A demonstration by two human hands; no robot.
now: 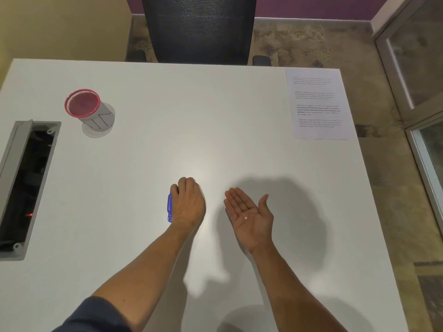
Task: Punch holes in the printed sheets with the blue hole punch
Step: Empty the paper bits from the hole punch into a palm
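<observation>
Mostly our left hand (188, 203) covers the blue hole punch (170, 208), gripping it on the desk (143, 140); only its left edge shows. Our right hand (249, 218) lies open, palm up, holding one white paper dot (245, 218). Printed sheets (317, 104) sit far right, their count and text unreadable.

An office: white desk (215, 130), mesh chair (199, 27), cable tray (21, 183).

Two hands (189, 202) (249, 212), one blue hole punch (170, 208), one printed sheet (317, 104), one mesh cup (90, 112)
</observation>
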